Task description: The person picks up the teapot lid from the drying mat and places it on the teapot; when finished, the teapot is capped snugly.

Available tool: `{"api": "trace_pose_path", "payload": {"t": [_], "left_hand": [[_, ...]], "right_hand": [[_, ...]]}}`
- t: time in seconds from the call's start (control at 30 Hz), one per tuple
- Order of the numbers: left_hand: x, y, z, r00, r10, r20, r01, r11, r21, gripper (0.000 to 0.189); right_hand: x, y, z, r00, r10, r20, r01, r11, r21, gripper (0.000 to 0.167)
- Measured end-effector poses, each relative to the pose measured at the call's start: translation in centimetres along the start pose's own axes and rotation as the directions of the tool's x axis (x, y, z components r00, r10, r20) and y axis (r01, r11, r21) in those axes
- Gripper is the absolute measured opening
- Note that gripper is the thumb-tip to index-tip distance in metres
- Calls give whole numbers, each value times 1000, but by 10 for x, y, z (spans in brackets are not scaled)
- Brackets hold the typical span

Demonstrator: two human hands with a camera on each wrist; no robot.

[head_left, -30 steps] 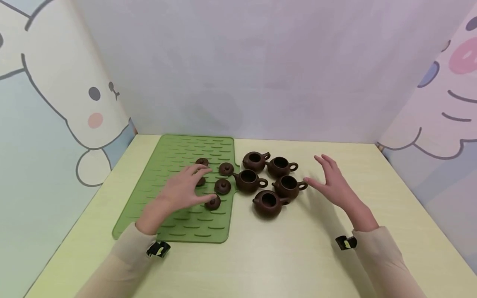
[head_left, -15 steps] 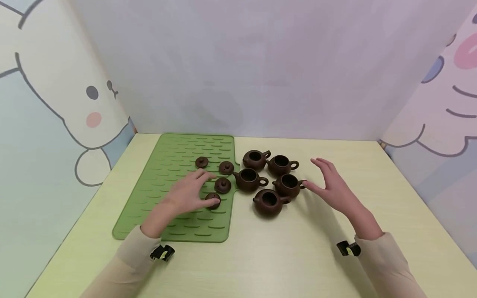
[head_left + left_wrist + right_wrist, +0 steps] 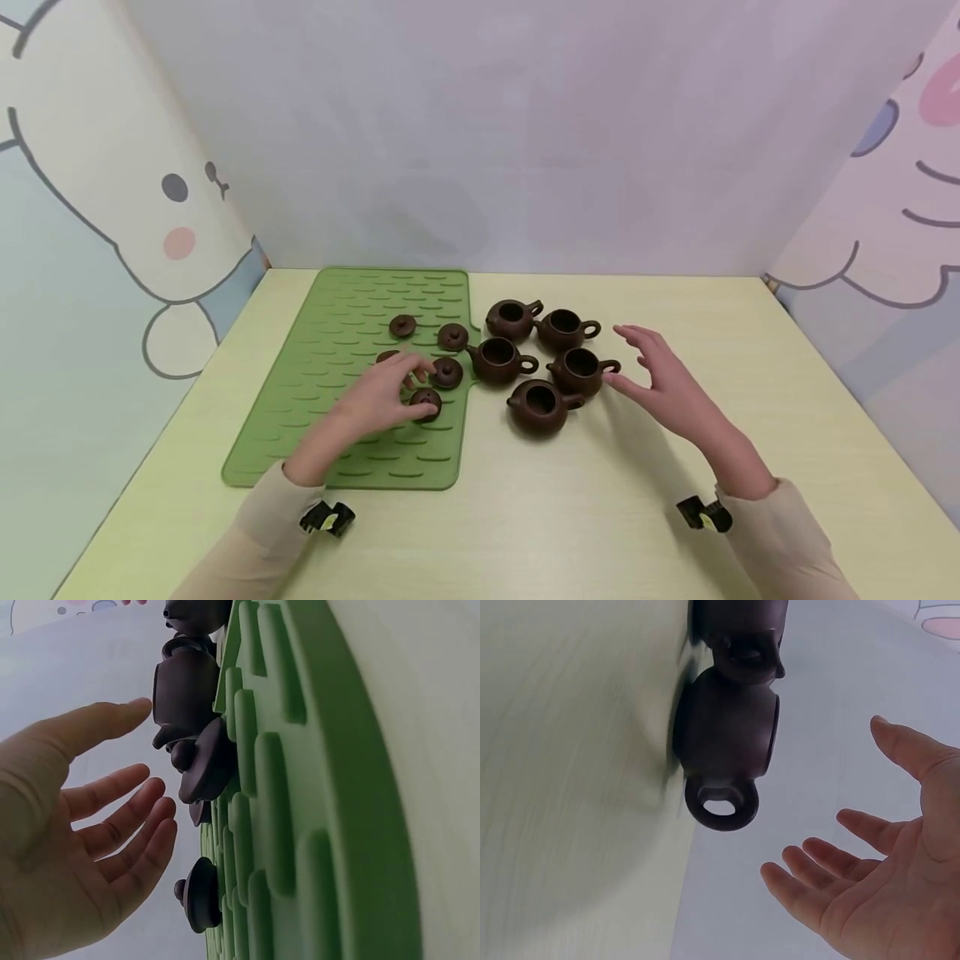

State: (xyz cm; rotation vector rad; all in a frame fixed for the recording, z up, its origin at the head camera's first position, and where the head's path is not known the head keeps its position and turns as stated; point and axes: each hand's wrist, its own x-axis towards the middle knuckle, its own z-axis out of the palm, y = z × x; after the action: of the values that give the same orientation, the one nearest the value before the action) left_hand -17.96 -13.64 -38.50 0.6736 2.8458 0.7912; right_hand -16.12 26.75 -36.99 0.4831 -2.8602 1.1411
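My left hand hovers over the green mat, fingers spread and slightly bent. Its thumb overlaps the nearest small brown teapot lid in the head view; the left wrist view has that lid apart from the thumb and fingers. Several knobbed lids lie on the mat's right part, one partly hidden behind this hand. To the right, several lidless dark brown teapots stand on the table. My right hand, fingers loosely extended and holding nothing, is beside the handle of the rightmost teapot.
The pale wooden table runs back to a plain light wall. Walls with cartoon figures stand at left and right. The teapots are packed close together, one spout reaching the mat's right edge.
My left hand has shifted slightly right and lower, close over the nearest lid. My right hand has drifted a little left toward the rightmost teapot's handle. Lids and teapots stay put.
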Motion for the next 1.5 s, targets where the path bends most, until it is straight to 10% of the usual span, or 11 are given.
{"api": "trace_pose_path", "payload": {"t": [0.47,1.1,1.5], "left_hand": [[-1,-8,7,997,-54,50,65,965,-253,26],[2,-16,12,997,-65,48,76,959,-274,20],[5,-16,13,997,-67,32,73,967,-244,16]], "right_hand": [[-5,-13,9,993,-108,-54,112,991,75,50],[-6,-7,35,998,-21,58,6,968,250,32],[-1,-2,40,995,61,81,-73,985,156,24]]}}
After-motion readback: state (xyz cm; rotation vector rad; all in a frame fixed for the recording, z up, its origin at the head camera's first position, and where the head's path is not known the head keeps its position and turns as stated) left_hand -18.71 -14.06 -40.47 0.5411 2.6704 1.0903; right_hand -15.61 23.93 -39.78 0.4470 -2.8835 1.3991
